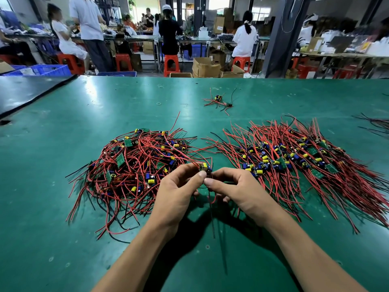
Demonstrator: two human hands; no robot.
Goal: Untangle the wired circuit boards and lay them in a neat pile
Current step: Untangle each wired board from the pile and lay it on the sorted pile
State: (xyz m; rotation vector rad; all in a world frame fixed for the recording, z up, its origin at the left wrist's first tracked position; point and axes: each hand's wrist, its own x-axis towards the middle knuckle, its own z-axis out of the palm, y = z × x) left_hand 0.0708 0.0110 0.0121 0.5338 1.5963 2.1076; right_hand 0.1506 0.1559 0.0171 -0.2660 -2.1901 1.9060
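A tangled heap of wired circuit boards [134, 165] with red and black leads lies left of centre on the green table. To the right spreads a combed pile of boards [299, 163], its wires fanned toward the near right. Between the two, my left hand [179, 192] and my right hand [233, 186] together pinch one small circuit board [205, 167] with a yellow capacitor and blue part. Its red wires still run back into the tangle. A black wire hangs down from it between my wrists.
A few stray wired boards [220, 101] lie farther back on the green mat [63, 239]. A dark mat [25, 91] overlaps the far left corner, and loose dark wires [376, 123] sit at the right edge. Seated workers, red stools and cardboard boxes fill the background.
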